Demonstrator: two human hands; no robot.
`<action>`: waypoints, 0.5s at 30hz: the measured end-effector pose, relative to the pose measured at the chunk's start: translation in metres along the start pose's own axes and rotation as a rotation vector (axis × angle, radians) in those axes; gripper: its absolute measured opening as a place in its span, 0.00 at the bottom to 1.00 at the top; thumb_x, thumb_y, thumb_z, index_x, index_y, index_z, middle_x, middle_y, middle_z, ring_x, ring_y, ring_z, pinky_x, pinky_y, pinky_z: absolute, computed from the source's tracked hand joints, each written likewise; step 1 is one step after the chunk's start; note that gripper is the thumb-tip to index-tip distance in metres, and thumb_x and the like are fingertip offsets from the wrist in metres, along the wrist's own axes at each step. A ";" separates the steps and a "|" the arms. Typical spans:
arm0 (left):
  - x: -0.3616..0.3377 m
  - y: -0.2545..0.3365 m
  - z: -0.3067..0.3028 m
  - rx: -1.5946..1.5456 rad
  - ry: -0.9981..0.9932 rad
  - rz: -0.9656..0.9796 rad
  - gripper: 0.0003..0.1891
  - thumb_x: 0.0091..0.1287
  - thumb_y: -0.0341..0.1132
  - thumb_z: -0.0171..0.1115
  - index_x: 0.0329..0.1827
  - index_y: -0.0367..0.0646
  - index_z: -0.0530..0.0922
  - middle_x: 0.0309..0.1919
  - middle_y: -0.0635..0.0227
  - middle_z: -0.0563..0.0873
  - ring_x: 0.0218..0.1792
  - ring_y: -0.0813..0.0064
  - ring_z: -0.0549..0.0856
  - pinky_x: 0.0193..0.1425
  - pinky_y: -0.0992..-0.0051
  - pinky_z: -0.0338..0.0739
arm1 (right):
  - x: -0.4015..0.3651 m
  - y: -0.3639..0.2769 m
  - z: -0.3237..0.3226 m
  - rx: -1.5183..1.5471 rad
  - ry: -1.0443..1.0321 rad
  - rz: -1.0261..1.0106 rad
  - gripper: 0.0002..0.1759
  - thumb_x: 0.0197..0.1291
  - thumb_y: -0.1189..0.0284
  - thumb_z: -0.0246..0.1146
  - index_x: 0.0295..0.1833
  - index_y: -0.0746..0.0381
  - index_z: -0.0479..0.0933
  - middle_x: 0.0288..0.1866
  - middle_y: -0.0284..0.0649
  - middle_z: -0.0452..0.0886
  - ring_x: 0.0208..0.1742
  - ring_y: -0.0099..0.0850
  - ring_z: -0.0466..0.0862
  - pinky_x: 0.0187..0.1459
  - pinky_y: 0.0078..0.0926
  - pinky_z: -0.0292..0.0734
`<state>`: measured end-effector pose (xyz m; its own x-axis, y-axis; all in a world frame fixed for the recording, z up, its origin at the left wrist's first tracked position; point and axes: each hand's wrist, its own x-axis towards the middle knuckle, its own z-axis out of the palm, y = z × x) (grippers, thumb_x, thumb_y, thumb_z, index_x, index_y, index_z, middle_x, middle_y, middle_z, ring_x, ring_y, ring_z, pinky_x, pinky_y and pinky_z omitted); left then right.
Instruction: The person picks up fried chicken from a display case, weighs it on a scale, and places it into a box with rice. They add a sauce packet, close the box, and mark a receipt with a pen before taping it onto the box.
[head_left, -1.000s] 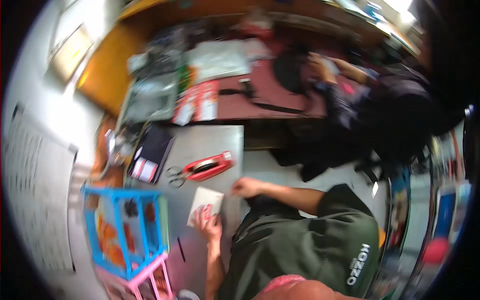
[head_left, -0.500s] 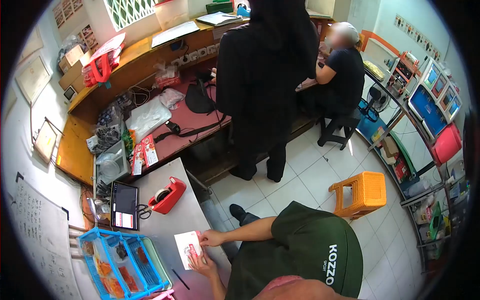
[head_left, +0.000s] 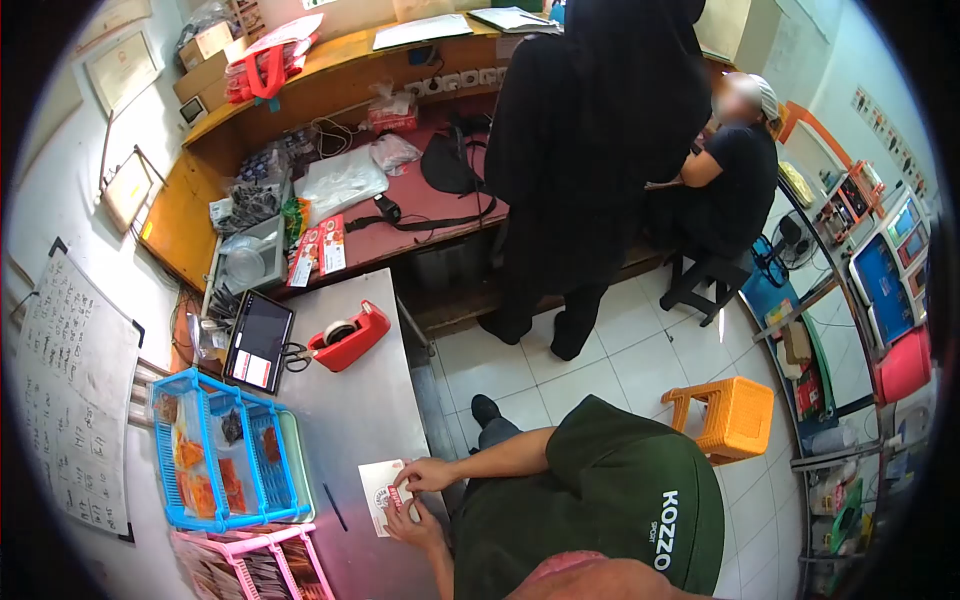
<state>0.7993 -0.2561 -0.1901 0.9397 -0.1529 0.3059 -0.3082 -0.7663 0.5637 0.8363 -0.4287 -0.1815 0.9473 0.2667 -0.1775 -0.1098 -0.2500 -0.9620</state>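
A white card with red print (head_left: 378, 488) lies on the metal table (head_left: 340, 430). My right hand (head_left: 430, 475) comes from above and pinches the card's right side. Just below, my left hand (head_left: 415, 525) rests on the card's lower right part with its fingers apart. The fingertips of both hands are close together over the red print. Left of the card is a thin dark stick (head_left: 335, 507).
A red tape dispenser (head_left: 350, 338), scissors (head_left: 296, 357) and a tablet (head_left: 259, 342) stand farther up the table. Blue baskets (head_left: 232, 450) and a pink basket (head_left: 250, 548) are left. A person in black (head_left: 600, 150) stands ahead; another sits (head_left: 735, 180). An orange stool (head_left: 735, 420) is right.
The view has shifted, so the room appears farther right and the pink basket shows more. My hands remain at the card, with the right fingers now closer to the left ones.
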 end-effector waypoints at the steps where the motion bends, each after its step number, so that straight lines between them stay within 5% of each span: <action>1: 0.001 0.003 -0.001 0.077 0.037 0.053 0.08 0.59 0.39 0.65 0.36 0.46 0.83 0.55 0.62 0.80 0.60 0.55 0.74 0.62 0.50 0.60 | 0.000 0.001 -0.001 -0.006 0.000 -0.005 0.18 0.57 0.70 0.61 0.55 0.56 0.79 0.30 0.41 0.82 0.35 0.32 0.83 0.37 0.31 0.75; 2: 0.004 0.006 -0.002 0.154 0.070 0.110 0.08 0.58 0.39 0.66 0.36 0.47 0.82 0.51 0.61 0.80 0.55 0.56 0.77 0.56 0.56 0.65 | 0.000 0.003 -0.002 -0.021 -0.009 -0.029 0.18 0.58 0.70 0.61 0.55 0.56 0.78 0.30 0.40 0.82 0.35 0.32 0.83 0.37 0.31 0.75; 8: 0.008 -0.006 -0.005 0.098 -0.068 0.213 0.12 0.64 0.41 0.60 0.45 0.47 0.83 0.51 0.58 0.77 0.51 0.56 0.76 0.57 0.57 0.65 | 0.002 0.015 0.001 -0.097 0.031 -0.157 0.22 0.59 0.69 0.62 0.61 0.51 0.72 0.26 0.37 0.79 0.30 0.31 0.79 0.33 0.32 0.71; 15: 0.011 -0.019 0.001 0.151 -0.092 0.355 0.17 0.66 0.41 0.54 0.55 0.51 0.81 0.54 0.56 0.75 0.55 0.55 0.72 0.60 0.56 0.63 | 0.002 0.022 0.002 -0.012 0.022 -0.250 0.23 0.60 0.73 0.60 0.63 0.53 0.71 0.29 0.40 0.78 0.32 0.32 0.79 0.36 0.32 0.72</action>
<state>0.8159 -0.2436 -0.1978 0.7903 -0.4745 0.3876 -0.5971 -0.7382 0.3138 0.8354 -0.4316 -0.2034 0.9510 0.3011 0.0706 0.1322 -0.1895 -0.9730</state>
